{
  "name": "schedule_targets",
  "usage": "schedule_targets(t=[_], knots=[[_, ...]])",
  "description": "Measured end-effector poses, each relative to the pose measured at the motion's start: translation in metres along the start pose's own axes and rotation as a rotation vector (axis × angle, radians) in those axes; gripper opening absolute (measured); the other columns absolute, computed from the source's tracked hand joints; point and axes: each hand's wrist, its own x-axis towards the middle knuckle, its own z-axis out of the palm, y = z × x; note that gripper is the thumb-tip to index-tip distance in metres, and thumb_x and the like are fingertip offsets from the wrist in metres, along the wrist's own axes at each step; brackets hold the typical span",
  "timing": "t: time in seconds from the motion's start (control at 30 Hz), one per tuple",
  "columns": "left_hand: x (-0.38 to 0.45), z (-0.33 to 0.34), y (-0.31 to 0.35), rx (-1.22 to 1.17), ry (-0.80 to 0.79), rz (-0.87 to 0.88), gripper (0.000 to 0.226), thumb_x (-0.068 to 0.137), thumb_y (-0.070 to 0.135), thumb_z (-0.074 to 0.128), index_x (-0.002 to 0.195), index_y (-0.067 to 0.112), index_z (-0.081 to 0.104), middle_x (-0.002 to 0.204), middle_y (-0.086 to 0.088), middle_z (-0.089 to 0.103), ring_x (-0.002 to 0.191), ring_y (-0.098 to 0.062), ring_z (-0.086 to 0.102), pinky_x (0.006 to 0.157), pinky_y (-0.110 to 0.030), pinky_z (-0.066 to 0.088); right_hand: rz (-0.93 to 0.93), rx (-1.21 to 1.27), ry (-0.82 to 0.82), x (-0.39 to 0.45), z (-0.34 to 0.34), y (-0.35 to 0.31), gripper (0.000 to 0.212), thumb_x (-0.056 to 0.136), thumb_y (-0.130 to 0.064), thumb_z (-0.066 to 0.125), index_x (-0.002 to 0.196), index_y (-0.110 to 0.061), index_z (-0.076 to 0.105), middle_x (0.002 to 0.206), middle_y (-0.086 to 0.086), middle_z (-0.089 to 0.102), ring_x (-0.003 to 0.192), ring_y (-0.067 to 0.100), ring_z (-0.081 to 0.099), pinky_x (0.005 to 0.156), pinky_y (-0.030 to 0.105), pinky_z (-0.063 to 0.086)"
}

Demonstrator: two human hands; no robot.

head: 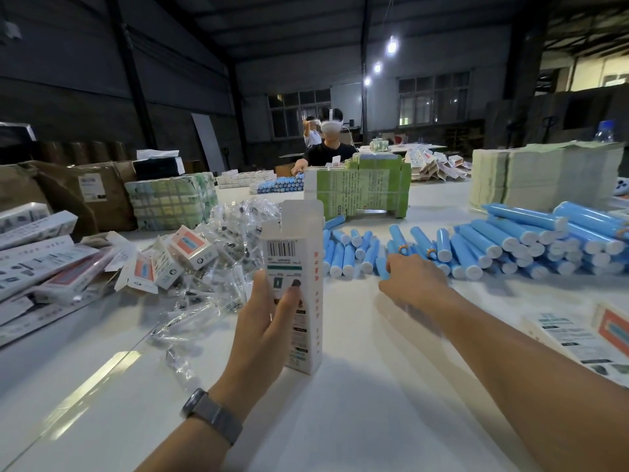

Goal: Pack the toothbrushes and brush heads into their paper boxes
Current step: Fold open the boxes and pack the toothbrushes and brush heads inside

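We hold the paper box upright in our left hand, its long axis running near vertical, its lower end resting on the white table and its open flap end pointing up and away from us. Our left fingers and thumb wrap round its lower half, the barcode face towards us. Our right hand reaches forward with fingers curled onto a blue toothbrush handle at the near edge of the pile of blue handles; the handles there lie with their long axes pointing mostly away from us. Bagged brush heads lie heaped left of the box.
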Motion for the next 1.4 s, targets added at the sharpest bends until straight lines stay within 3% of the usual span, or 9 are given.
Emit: schedule_targets(t=[0.13,0.4,0.53,0.7,0.83,0.93,1.07,1.2,1.4], knots=[[0.003,-0.001,0.000,-0.055,0.020,-0.039,0.016,0.098,0.018,0.059,0.104,0.020,0.044,0.096,0.023,0.068,0.092,-0.006,0.070,0.065,-0.019,0.058,-0.001,0.002,-0.027,-0.002,0.000,0.002,0.020,0.087,-0.020,0.053,0.105,-0.020,0.043,0.085,0.001,0.044,0.087,0.027,0.046,0.067,0.033,0.038],[0.003,-0.007,0.003,-0.264,-0.177,-0.214,0.055,0.085,0.010,0.069,0.125,0.026,0.034,0.112,-0.002,0.073,0.099,-0.026,0.073,0.086,-0.051,0.055,0.029,0.233,-0.036,0.000,-0.013,-0.002,0.049,0.091,-0.031,0.052,0.134,-0.013,0.038,0.102,0.007,0.051,0.099,0.030,0.053,0.073,0.034,0.040],[0.003,-0.004,0.000,-0.210,-0.167,-0.202,0.051,0.076,0.021,0.074,0.118,0.036,0.051,0.108,0.006,0.073,0.103,-0.016,0.070,0.085,-0.042,0.056,-0.006,0.751,-0.031,-0.008,-0.029,-0.018,0.054,0.089,-0.030,0.056,0.140,-0.023,0.038,0.098,0.004,0.054,0.084,0.023,0.053,0.060,0.032,0.041],[0.000,-0.005,0.002,-0.176,-0.174,-0.170,0.042,0.075,0.020,0.073,0.109,0.041,0.060,0.100,0.011,0.074,0.094,-0.008,0.071,0.063,-0.018,0.057,-0.194,1.260,-0.013,-0.031,-0.060,-0.044,0.043,0.091,-0.022,0.055,0.133,-0.017,0.048,0.094,0.005,0.058,0.072,0.018,0.052,0.052,0.024,0.042],[0.000,-0.004,0.006,-0.145,-0.155,-0.178,0.049,0.074,0.018,0.076,0.118,0.027,0.055,0.102,0.010,0.074,0.095,-0.010,0.071,0.066,-0.023,0.058,-0.330,1.604,-0.067,-0.056,-0.087,-0.062,0.041,0.088,-0.017,0.057,0.128,-0.020,0.049,0.106,0.014,0.061,0.077,0.022,0.057,0.058,0.027,0.045],[0.001,-0.005,0.006,-0.129,-0.143,-0.184,0.047,0.080,0.011,0.078,0.117,0.029,0.055,0.100,0.010,0.074,0.092,-0.009,0.071,0.070,-0.025,0.055,-0.462,1.785,-0.134,-0.071,-0.101,-0.070,0.042,0.084,-0.008,0.055,0.125,-0.016,0.049,0.082,0.006,0.064,0.058,0.011,0.057,0.049,0.022,0.043],[0.000,-0.004,0.008,-0.118,-0.152,-0.174,0.054,0.071,0.022,0.073,0.120,0.035,0.053,0.104,0.012,0.072,0.097,-0.008,0.070,0.068,-0.022,0.056,-0.493,1.614,0.092,-0.083,-0.107,-0.076,0.028,0.085,-0.014,0.060,0.109,-0.022,0.048,0.079,0.003,0.059,0.053,0.006,0.057,0.050,0.021,0.046],[0.000,-0.002,0.010,-0.110,-0.163,-0.151,0.057,0.071,0.019,0.073,0.120,0.036,0.051,0.101,0.014,0.072,0.095,-0.005,0.069,0.064,-0.014,0.056,-0.510,1.322,0.337,-0.081,-0.105,-0.079,0.052,0.085,-0.018,0.065,0.127,-0.023,0.035,0.093,-0.007,0.051,0.079,0.011,0.059,0.067,0.024,0.054],[0.001,0.000,0.011,-0.122,-0.156,-0.142,0.060,0.068,0.016,0.071,0.123,0.033,0.052,0.093,0.012,0.072,0.085,-0.006,0.069,0.065,-0.016,0.055,-0.641,1.054,0.245,-0.085,-0.095,-0.083,0.071,0.082,-0.023,0.068,0.135,-0.036,0.022,0.099,-0.011,0.050,0.074,0.014,0.062,0.060,0.025,0.058]])
